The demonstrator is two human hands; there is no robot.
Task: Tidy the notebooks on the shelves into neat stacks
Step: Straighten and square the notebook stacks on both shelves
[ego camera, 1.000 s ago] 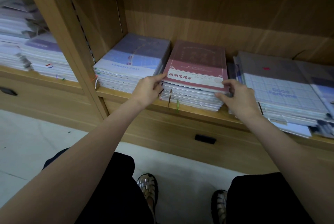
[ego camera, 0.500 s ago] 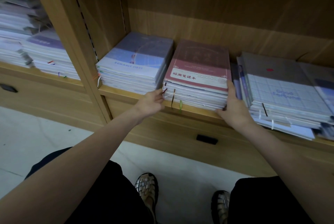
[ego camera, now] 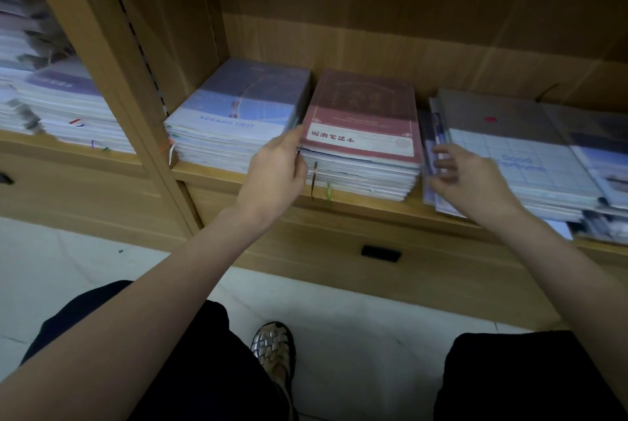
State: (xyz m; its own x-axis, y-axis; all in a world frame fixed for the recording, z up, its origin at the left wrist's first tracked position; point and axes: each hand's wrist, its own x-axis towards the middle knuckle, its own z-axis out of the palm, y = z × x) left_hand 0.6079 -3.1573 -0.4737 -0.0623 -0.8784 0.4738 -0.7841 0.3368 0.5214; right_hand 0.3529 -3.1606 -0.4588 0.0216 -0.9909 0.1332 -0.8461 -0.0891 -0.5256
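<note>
Head view: red stack (ego camera: 362, 135) on shelf (ego camera: 373, 208), long axis running front to back; left hand (ego camera: 277, 171) touching its left edge, grip unclear; right hand (ego camera: 467, 179) loose-fingered beside grey stack (ego camera: 520, 155), cropped right.

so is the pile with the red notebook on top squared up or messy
Mostly squared: the red-topped pile has its edges nearly flush, with two ribbon bookmarks dangling in front.

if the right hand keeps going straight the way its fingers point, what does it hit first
Probably the loose notebooks leaning at the left edge of the grid-cover stack; the right hand has its fingertips right at them, though contact is blurred.
</note>
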